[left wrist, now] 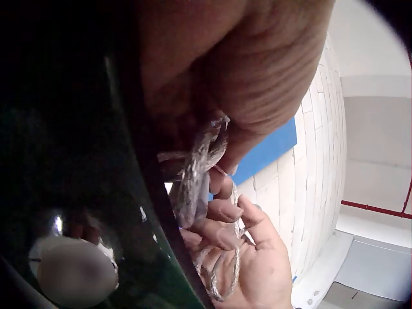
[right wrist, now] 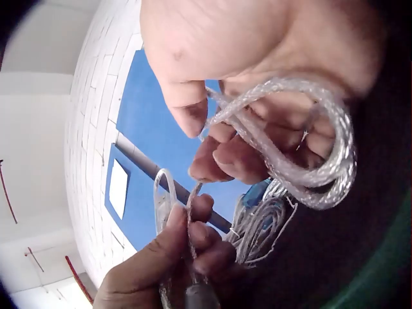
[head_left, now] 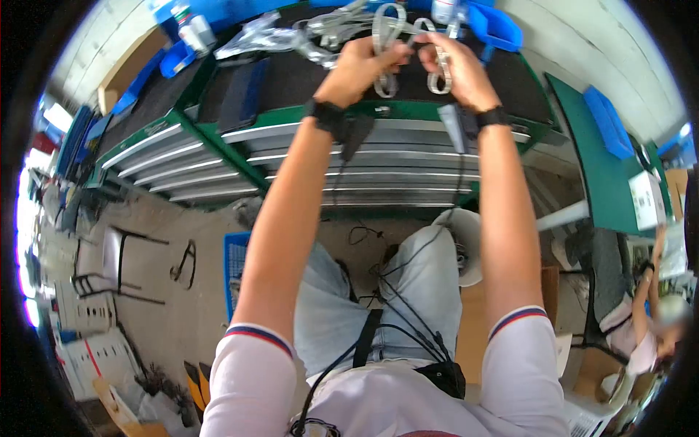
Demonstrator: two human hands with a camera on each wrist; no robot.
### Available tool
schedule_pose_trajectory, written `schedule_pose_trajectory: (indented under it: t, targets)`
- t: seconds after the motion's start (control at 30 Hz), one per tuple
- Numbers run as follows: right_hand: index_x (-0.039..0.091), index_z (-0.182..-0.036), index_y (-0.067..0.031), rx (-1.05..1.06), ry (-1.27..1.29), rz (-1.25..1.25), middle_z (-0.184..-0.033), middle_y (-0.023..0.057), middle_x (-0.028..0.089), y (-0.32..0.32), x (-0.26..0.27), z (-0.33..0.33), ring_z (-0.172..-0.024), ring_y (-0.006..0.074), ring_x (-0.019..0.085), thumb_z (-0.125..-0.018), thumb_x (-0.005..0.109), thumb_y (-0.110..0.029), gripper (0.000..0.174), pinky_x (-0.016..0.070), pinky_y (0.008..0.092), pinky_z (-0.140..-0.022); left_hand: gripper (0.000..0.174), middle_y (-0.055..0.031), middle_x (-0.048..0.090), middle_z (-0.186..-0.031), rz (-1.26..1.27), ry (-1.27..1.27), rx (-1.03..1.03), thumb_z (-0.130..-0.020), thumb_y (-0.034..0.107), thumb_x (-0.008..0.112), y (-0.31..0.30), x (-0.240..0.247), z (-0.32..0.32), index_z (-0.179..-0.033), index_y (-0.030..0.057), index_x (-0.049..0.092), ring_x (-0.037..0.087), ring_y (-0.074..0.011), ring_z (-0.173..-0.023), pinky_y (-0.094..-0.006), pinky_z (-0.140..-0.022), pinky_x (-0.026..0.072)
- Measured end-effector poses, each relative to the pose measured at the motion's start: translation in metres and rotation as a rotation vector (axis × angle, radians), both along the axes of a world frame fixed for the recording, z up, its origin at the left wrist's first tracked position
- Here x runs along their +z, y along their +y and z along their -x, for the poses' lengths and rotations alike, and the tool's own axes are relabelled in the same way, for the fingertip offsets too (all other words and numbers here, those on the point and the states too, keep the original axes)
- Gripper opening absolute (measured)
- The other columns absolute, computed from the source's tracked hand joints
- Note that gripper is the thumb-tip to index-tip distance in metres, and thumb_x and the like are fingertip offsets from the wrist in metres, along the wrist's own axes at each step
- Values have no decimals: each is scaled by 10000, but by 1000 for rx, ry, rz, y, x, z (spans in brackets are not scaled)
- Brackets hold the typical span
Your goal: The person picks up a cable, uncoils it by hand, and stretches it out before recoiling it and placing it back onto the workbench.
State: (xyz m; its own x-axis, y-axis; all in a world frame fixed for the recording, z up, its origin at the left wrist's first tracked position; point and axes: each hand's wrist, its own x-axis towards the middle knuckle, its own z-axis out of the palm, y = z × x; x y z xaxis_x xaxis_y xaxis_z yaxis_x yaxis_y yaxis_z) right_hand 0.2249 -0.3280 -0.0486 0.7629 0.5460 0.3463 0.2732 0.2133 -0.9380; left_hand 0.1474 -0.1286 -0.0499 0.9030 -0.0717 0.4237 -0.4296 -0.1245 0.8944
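A clear-jacketed silver cable (right wrist: 344, 145) runs between both hands, in front of the body and over the bench. My left hand (head_left: 364, 69) pinches one part of it between thumb and fingers, with a loop (head_left: 377, 36) standing above and below the grip. The right hand (head_left: 459, 73) holds another coil, its fingers curled round the strands. In the right wrist view, a grey cylindrical end (right wrist: 201, 296) shows below the left fingers (right wrist: 205, 235). The fingertips of the two hands are close together. Part of the left grip is hidden behind the palm in the left wrist view.
More coiled cables (head_left: 328, 25) and clear plastic bags (head_left: 258, 36) lie on the black bench top (head_left: 287, 91). A blue bin (head_left: 495, 25) stands at the back right. Drawers (head_left: 364, 171) fill the bench front. Another person (head_left: 644, 328) is at the far right.
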Motion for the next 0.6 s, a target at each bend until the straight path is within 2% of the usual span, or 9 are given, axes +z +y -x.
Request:
schedule_pose_trajectory:
  t: [0.03,0.1,0.13,0.2,0.27,0.33,0.4,0.47,0.6]
  targets:
    - [666,-1142,-40,-72,-154,117,-906,34,670,-5,-1,2,-855,131,639,-1000,499,-399,420,499,271,-822,438,-82,705,-935,1,40,49,-899,421,689,-5,1,3,-1029,3,703,640,-159,-880,-322,-814,509]
    - [599,-1271,-47,-77,-120,131,-1132,47,638,-4,-7,-1,-1044,148,612,-1007,492,-393,449,466,318,-948,328,-90,724,-951,-136,82,177,-878,351,692,-8,15,19,-1000,48,727,659,-186,-895,-351,-832,519]
    - [581,-1294,-51,-112,153,29,-1194,40,623,2,-17,-13,-1081,155,593,-1012,484,-388,450,445,334,-980,295,-92,725,-953,-232,-48,234,-861,303,706,1,6,8,-1004,45,724,661,-208,-890,-371,-824,523]
    - [595,-1270,-48,-133,131,30,-1231,35,615,-10,-26,-30,-1014,120,584,-1011,494,-394,444,440,285,-916,285,-101,713,-893,40,-38,234,-837,266,727,-2,6,13,-967,13,714,631,-172,-828,-374,-782,523]
    - [631,-1181,-42,-136,107,53,-855,-13,570,-12,-19,-24,-746,85,491,-1009,511,-399,415,381,229,-678,293,-134,684,-737,135,-93,200,-804,257,737,-1,2,10,-890,-20,696,616,-173,-682,-390,-642,508]
    - [646,-1124,-44,-211,118,50,-764,-34,495,-8,-18,-23,-682,79,450,-1007,517,-400,396,327,230,-604,275,-174,655,-694,142,-149,276,-775,217,731,-4,-8,-5,-848,-42,672,632,-201,-662,-395,-631,503]
    - [645,-1111,-51,-224,103,93,-768,-32,491,-7,-13,-19,-675,70,438,-1002,523,-415,399,310,224,-587,238,-218,643,-698,162,-103,288,-766,169,698,-2,-8,-6,-828,-56,652,657,-284,-668,-414,-634,503]
    - [643,-1110,-58,-252,133,101,-754,-33,469,-8,-11,-18,-662,62,413,-1000,525,-417,394,301,229,-580,182,-277,647,-805,135,-110,338,-749,109,660,-2,-2,-2,-859,-36,655,658,-404,-802,-454,-731,510]
    - [637,-1107,-49,-252,74,183,-743,-39,440,-7,-11,-20,-635,57,378,-998,524,-424,406,284,225,-574,231,-288,624,-797,258,-176,350,-812,158,651,-6,-4,1,-865,-66,633,629,-436,-804,-464,-725,489]
